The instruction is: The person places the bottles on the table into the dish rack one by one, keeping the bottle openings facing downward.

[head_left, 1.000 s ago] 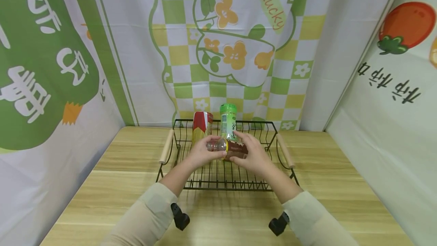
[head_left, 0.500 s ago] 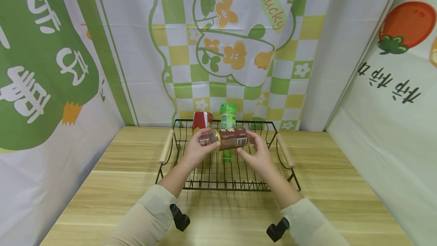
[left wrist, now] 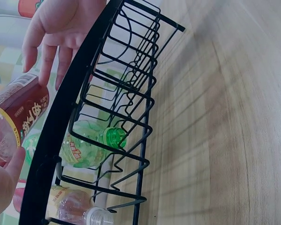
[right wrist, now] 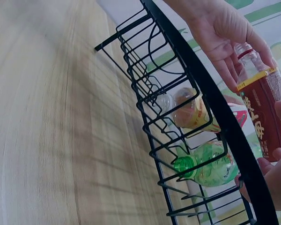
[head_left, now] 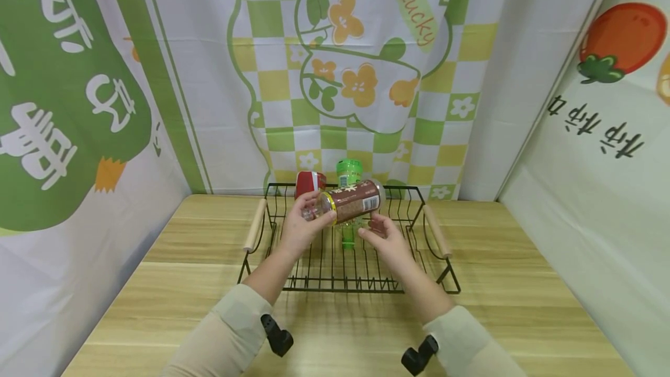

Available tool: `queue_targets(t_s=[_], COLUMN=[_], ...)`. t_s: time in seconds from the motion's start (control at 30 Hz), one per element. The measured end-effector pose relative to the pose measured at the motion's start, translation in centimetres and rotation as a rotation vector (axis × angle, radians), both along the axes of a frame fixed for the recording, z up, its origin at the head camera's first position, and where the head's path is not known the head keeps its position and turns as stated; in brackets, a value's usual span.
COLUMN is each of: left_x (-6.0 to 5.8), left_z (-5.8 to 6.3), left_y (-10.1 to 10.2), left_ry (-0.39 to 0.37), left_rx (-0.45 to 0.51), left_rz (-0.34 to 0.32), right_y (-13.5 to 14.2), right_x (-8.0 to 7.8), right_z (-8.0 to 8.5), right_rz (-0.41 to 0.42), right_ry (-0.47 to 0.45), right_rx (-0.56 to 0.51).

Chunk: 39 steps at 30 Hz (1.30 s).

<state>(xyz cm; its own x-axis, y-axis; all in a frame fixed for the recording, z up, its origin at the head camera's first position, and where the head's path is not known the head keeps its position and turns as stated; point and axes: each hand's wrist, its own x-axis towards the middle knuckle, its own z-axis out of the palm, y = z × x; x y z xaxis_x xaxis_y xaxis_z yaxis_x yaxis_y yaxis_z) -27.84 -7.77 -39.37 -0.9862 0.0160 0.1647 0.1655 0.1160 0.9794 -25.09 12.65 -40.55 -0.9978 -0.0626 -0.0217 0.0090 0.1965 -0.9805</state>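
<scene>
A clear plastic bottle with a brown label and yellow band point(head_left: 356, 201) is held sideways above the wire rack, its base tipped up to the right. My left hand point(head_left: 299, 226) grips it round the neck. Just below the base end is my right hand point(head_left: 389, 246), fingers loosely bent and fingertips close to the label. Inside the rack, a green bottle point(right wrist: 210, 161) leans neck down with its base at the back. Beside it on the left is a second bottle with a red-and-white base point(head_left: 310, 184), also neck down, partly hidden by my left hand in the head view.
The black wire rack point(head_left: 361, 291) has wooden handles at its left point(head_left: 255, 224) and right point(head_left: 437, 231) ends. It stands on a wood-grain table point(head_left: 523, 284). Printed cloth point(head_left: 293, 150) hangs behind and along both sides.
The brown-label bottle has risen toward the back, and its base end has swung up. My right hand has come off the base and dropped slightly; the left keeps hold of the neck.
</scene>
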Motion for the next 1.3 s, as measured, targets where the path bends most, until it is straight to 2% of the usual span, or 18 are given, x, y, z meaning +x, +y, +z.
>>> queue_targets(t_s=[0.3, 0.5, 0.83, 0.97, 1.3], left_x=[0.3, 0.7, 1.0, 1.1, 1.4], left_z=[-0.1, -0.3, -0.7, -0.9, -1.0], left_y=[0.5, 1.0, 1.6, 1.8, 2.2], left_ry=[-0.01, -0.032, -0.044, -0.051, -0.066], left_rx=[0.032, 0.006, -0.004, 0.027, 0.026], left_rz=[-0.028, -0.057, -0.136, -0.174, -0.196], right_y=[-0.7, -1.3, -2.1, -2.4, -2.8], right_x=[-0.1, -0.1, -0.1, -0.3, -0.3], right_z=[0.2, 0.4, 0.8, 0.7, 1.0], right_rz=[-0.006, -0.024, -0.045, -0.043, -0.054], right_ry=[0.035, 0.048, 0.069, 0.058, 0.025], right_rx=[-0.119, -0.181, -0.26, -0.289, -0.344])
